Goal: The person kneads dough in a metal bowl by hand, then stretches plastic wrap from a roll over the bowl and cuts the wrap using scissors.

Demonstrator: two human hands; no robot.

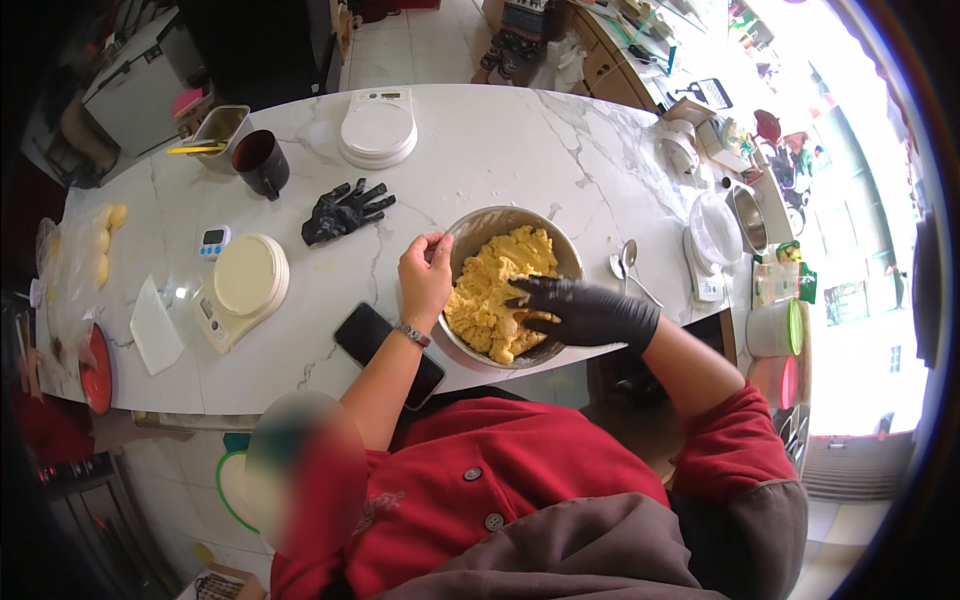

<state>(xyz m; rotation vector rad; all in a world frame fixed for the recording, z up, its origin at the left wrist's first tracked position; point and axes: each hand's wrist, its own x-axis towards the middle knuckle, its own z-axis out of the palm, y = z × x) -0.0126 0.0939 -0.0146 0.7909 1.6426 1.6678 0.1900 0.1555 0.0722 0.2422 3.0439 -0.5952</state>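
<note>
A metal mixing bowl [573,250] stands near the front edge of the table, filled with crumbly yellow dough [490,290]. My bare left hand [424,280] grips the bowl's left rim, thumb and fingers closed over it. In a black glove, my right hand [588,312] reaches into the bowl from the right. Its fingers dig into the dough and have bits stuck to them; the fingertips are partly hidden. Two spoons [628,256] lie just right of the bowl. A dark phone [368,335] rests beside my left forearm.
Behind the bowl on the left lie a crumpled black glove [347,212], a dark mug [260,165] and a white scale [378,130]. Farther left are a cream scale [245,285], a timer [214,241] and a white scraper [156,325]. Another scale [707,285] stands right.
</note>
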